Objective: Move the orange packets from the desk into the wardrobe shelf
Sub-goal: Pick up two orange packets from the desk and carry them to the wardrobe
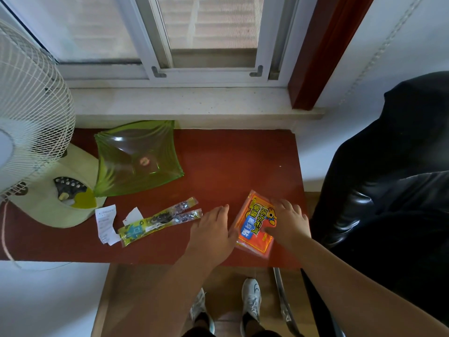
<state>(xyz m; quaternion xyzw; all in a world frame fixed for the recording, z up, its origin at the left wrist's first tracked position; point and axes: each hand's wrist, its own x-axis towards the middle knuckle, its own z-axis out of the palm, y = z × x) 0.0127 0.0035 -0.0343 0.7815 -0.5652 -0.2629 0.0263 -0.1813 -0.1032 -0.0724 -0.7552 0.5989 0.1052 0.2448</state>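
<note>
A stack of orange packets point(254, 227) with a blue label and yellow print lies near the front right corner of the dark red desk point(230, 156). My right hand point(289, 221) rests on the stack's right side, fingers spread over it and thumb on its face. My left hand point(211, 231) lies flat on the desk with straight fingers, its edge touching the stack's left side. Neither hand has lifted the packets. The wardrobe shelf is out of view.
A green glass dish point(136, 156) sits at the back left. A white fan point(31, 132) stands at the far left. Two yellow-green wrapped sticks point(160, 221) and paper slips point(105, 223) lie left of my hands. A black leather chair point(388, 178) stands right of the desk.
</note>
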